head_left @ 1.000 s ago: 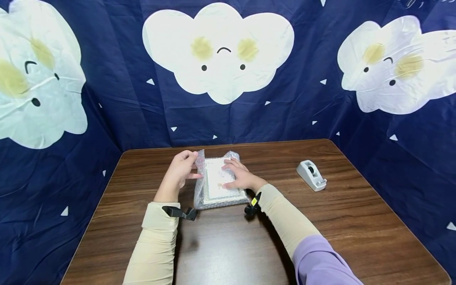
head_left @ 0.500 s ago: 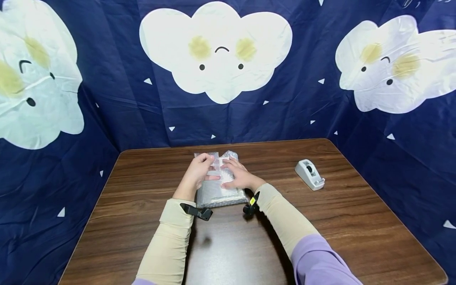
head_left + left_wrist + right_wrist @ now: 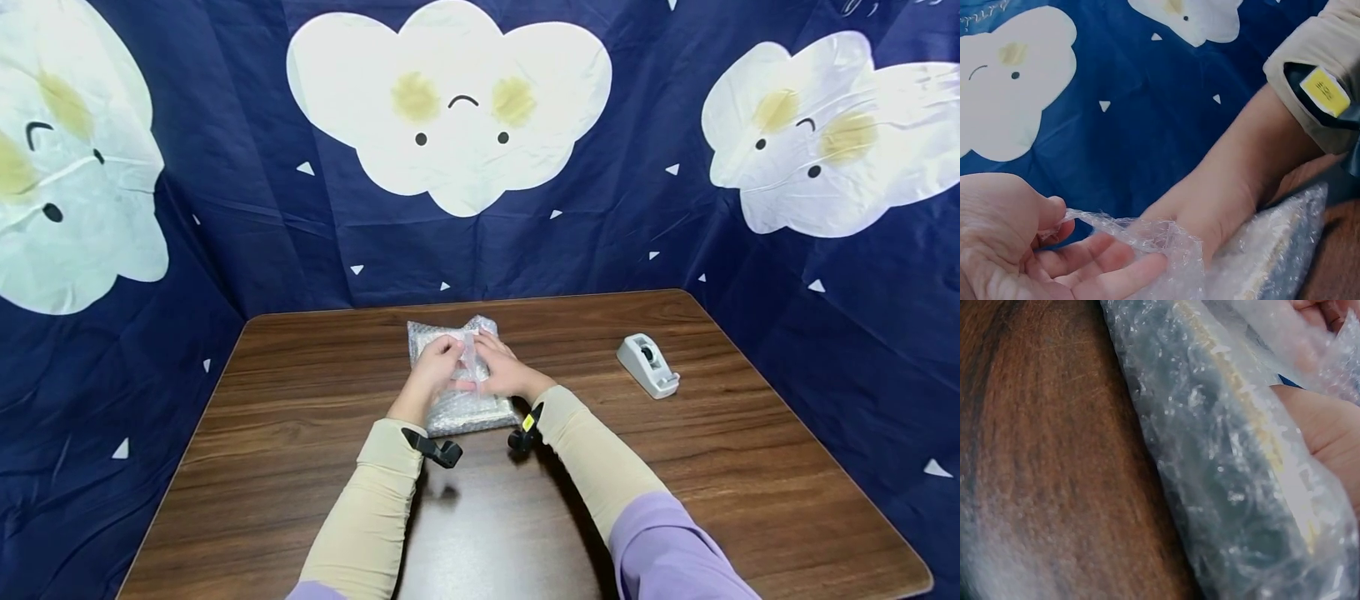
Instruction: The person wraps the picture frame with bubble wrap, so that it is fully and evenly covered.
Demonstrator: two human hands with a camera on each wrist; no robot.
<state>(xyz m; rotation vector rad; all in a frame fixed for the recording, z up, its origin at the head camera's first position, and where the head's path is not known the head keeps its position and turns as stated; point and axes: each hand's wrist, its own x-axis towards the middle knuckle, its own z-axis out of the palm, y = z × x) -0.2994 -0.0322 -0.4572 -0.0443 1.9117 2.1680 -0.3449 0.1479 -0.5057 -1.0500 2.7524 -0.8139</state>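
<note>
A flat, pale, gold-edged thing, its kind hard to tell, lies inside bubble wrap (image 3: 461,420) on the table; its edge (image 3: 1263,428) shows through the plastic in the right wrist view. My left hand (image 3: 437,367) pinches the free edge of a bubble wrap flap (image 3: 1179,269) between thumb and index finger, holding it raised over the package. The other left fingers stretch along the flap. My right hand (image 3: 504,369) rests on the package's right part, fingers spread, close to the left fingertips. The flap partly hides the right fingers in the left wrist view.
To the right on the wooden table (image 3: 750,467) stands a white tape dispenser (image 3: 648,365). A dark blue cloth (image 3: 637,275) with white clouds hangs behind the table and at both sides. Each wrist carries a black camera mount.
My left hand has moved right, drawing the bubble wrap flap from the left side across the pale flat thing. The right hand has stayed on the package.
</note>
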